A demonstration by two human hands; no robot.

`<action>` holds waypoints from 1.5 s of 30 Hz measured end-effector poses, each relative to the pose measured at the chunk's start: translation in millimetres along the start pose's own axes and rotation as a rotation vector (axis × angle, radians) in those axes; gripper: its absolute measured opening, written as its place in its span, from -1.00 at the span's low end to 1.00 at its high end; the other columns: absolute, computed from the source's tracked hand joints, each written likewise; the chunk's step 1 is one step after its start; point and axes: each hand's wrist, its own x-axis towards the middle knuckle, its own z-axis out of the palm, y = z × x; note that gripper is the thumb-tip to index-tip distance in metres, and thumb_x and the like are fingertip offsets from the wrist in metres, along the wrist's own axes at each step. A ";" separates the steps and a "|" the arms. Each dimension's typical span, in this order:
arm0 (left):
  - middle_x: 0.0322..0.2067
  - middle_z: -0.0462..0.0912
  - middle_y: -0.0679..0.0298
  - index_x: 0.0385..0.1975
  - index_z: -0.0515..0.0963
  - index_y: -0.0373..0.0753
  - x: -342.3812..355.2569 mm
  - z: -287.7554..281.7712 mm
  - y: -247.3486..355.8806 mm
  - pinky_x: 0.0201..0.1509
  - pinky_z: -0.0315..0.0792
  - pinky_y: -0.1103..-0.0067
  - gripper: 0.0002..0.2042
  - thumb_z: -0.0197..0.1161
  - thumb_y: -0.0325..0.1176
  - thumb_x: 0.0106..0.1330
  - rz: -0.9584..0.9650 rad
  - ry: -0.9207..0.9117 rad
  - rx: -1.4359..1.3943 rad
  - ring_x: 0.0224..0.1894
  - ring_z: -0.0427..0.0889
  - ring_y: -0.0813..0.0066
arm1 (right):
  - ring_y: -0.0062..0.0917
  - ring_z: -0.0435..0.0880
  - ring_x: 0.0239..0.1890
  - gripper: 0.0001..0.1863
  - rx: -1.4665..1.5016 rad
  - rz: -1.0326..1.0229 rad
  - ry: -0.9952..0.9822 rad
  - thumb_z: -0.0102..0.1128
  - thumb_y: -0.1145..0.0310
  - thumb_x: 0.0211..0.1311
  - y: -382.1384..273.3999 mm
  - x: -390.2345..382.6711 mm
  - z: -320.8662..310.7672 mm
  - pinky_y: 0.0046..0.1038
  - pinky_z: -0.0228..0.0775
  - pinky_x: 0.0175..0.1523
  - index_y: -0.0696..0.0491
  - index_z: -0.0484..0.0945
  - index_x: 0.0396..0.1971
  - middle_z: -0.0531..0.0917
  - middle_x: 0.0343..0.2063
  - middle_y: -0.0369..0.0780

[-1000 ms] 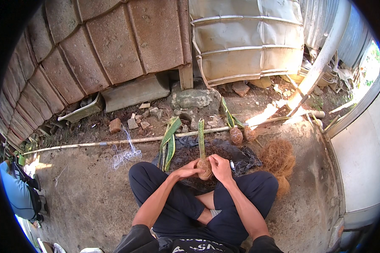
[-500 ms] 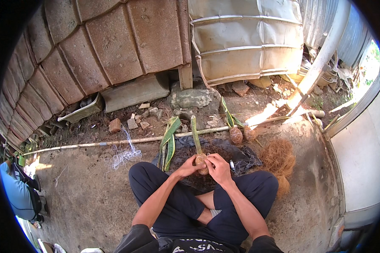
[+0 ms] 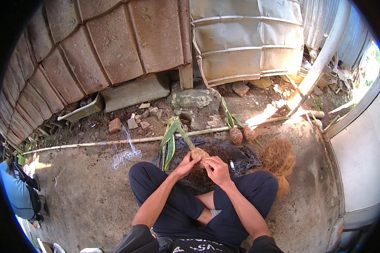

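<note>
I see both grips, left hand (image 3: 185, 162) and right hand (image 3: 213, 168), pinching the fibre-wrapped root ball (image 3: 198, 153) between them; its leafy stem (image 3: 178, 128) angles away up-left.

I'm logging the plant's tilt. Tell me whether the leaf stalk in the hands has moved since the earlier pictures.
Yes. The stalk stood nearly upright; now its top leans left, toward the green leaves on the ground.

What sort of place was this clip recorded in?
Probably an outdoor backyard work spot: bare dirt and concrete ground, a block wall, scattered rubble, and a pile of coconut fibre beside the seated person.
</note>
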 end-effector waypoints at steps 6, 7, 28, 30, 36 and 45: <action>0.05 0.45 0.20 0.21 0.18 -0.25 -0.3 0.1 0.3 -0.04 0.58 0.39 -0.49 0.23 -0.25 0.37 0.013 0.036 -0.058 0.03 0.54 0.40 | -0.37 0.67 -0.28 -0.92 0.033 -0.005 -0.036 0.27 0.44 0.15 -2.2 -0.8 0.9 -0.40 0.54 -0.23 0.08 0.65 -0.35 0.69 -0.33 -0.26; 0.05 0.45 0.19 0.21 0.19 -0.25 0.1 0.0 0.8 -0.04 0.59 0.38 -0.49 0.23 -0.26 0.37 0.017 0.050 -0.065 0.02 0.54 0.39 | -0.37 0.67 -0.28 -0.92 0.044 -0.005 -0.041 0.27 0.44 0.15 -2.2 -1.4 2.1 -0.40 0.54 -0.23 0.08 0.65 -0.35 0.69 -0.32 -0.26; 0.08 0.45 0.19 0.22 0.20 -0.23 6.7 -9.3 3.3 0.08 0.57 0.37 -0.57 0.12 -0.31 0.43 0.159 0.164 -0.283 0.08 0.54 0.33 | -0.67 0.65 -0.45 -0.85 0.407 0.461 0.114 0.32 0.43 0.18 7.2 -13.8 18.2 -0.62 0.46 -0.46 0.14 0.71 -0.26 0.73 -0.37 -0.23; 0.09 0.44 0.18 0.23 0.18 -0.23 5.2 -6.1 4.6 0.06 0.57 0.37 -0.55 0.14 -0.32 0.43 0.191 0.180 -0.304 0.07 0.54 0.34 | -0.74 0.60 -0.51 -0.85 0.485 0.574 0.107 0.32 0.42 0.19 9.0 -15.1 19.4 -0.63 0.43 -0.48 0.14 0.71 -0.28 0.71 -0.43 -0.27; 0.10 0.43 0.17 0.25 0.14 -0.24 4.2 -6.8 5.8 0.04 0.58 0.37 -0.52 0.15 -0.32 0.42 0.196 0.187 -0.316 0.07 0.54 0.34 | -0.77 0.49 -0.64 -0.86 0.468 0.625 0.092 0.31 0.38 0.22 14.9 -17.1 23.8 -0.64 0.33 -0.54 0.15 0.67 -0.33 0.61 -0.59 -0.35; 0.08 0.44 0.16 0.24 0.17 -0.24 7.2 -7.9 3.0 -0.02 0.60 0.38 -0.53 0.14 -0.31 0.42 0.190 0.164 -0.288 0.04 0.56 0.34 | -0.81 0.45 -0.64 -0.84 0.509 0.621 0.161 0.28 0.36 0.26 23.6 -19.0 26.5 -0.66 0.25 -0.56 0.16 0.63 -0.32 0.57 -0.65 -0.36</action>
